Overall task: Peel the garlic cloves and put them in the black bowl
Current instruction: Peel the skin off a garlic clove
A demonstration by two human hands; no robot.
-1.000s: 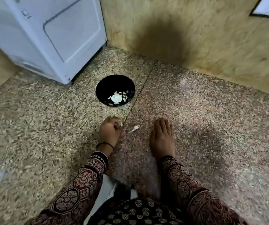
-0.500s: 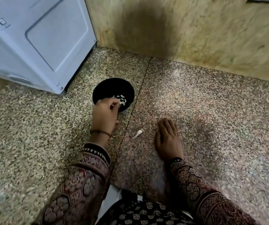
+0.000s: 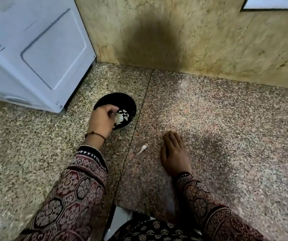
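Nearest, patterned sleeves (image 3: 73, 197) reach out over the speckled floor (image 3: 226, 136). The right hand (image 3: 174, 153) lies flat on the stone, fingers straight and together. Just beside it, at nine o'clock, lies a small pale garlic piece (image 3: 142, 149). At eleven o'clock from that, the left hand (image 3: 101, 122) hangs over the near rim of the black bowl (image 3: 119, 100), fingers curled; whether they pinch anything is unclear. Peeled cloves (image 3: 125, 114) lie inside the bowl. A white appliance (image 3: 35, 49) stands at ten o'clock beyond.
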